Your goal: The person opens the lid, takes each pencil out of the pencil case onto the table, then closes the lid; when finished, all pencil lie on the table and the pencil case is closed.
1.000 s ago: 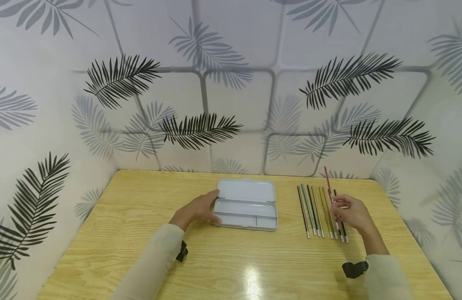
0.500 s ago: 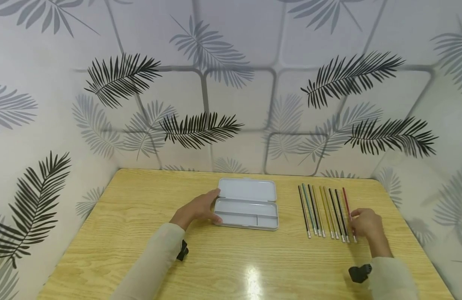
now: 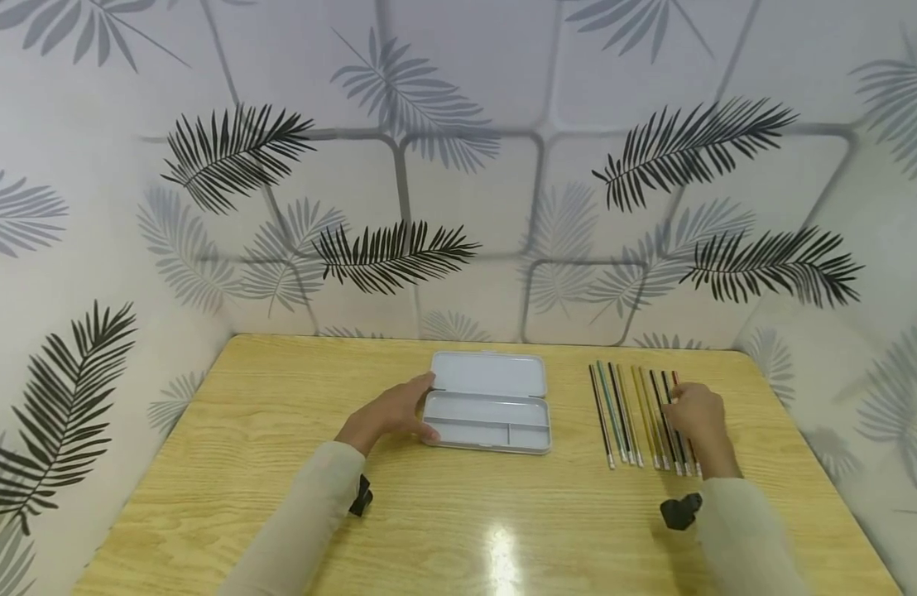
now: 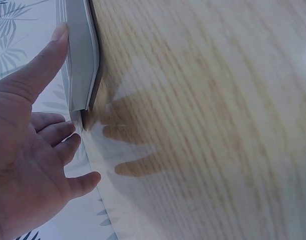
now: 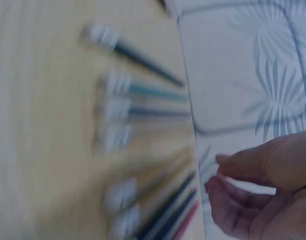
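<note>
A pale grey pencil case (image 3: 488, 420) lies with its lid (image 3: 488, 374) laid back on the wooden table. At its left end is my left hand (image 3: 387, 415), the thumb touching the near side wall; the left wrist view has the other fingers loosely bent beside the case end (image 4: 82, 60). Over the right side of a row of pencils with white erasers hovers my right hand (image 3: 697, 411). It partly covers the red pencil (image 3: 676, 379), the rightmost. In the right wrist view the thumb and index tips come close together, nothing visible between them, above the red pencil (image 5: 186, 222).
Several more pencils lie side by side left of the red one, among them a teal pencil (image 3: 609, 406) and a gold pencil (image 3: 645, 410). The table (image 3: 280, 389) ends at a wall (image 3: 473, 199) covered with leaf patterns. The right wrist view is blurred.
The red pencil was held upright-tilted above the row, then set down at its right end. My right hand has let it go and shifted left and farther away. The left hand stays put.
</note>
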Demonstrator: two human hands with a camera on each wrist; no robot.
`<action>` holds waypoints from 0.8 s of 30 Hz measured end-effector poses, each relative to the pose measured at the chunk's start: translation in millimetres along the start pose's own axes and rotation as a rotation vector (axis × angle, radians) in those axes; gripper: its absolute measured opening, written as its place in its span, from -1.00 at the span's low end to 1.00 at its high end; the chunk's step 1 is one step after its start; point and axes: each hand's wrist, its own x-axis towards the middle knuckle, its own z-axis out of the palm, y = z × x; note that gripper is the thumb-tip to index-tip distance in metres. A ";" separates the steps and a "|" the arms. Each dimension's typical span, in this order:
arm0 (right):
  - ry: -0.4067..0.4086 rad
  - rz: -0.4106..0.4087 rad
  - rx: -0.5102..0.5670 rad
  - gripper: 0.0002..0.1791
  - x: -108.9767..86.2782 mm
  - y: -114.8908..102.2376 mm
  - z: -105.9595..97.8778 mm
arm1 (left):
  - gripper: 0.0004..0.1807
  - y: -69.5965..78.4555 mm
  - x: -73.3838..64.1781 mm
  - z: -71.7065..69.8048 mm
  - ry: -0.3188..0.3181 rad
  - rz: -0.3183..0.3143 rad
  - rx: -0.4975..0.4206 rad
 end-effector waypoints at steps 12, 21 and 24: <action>-0.102 -0.133 0.365 -0.63 70.3 -105.3 56.5 | 0.20 -3.7 -2.9 -0.8 0.002 0.002 -0.017; -0.036 -0.168 0.253 -0.77 79.5 -128.9 86.1 | 0.18 -1.6 -2.7 -0.1 0.012 0.006 0.000; -0.029 -0.174 0.231 -0.77 80.1 -130.8 88.6 | 0.19 -2.9 -3.6 -0.6 0.022 0.010 -0.001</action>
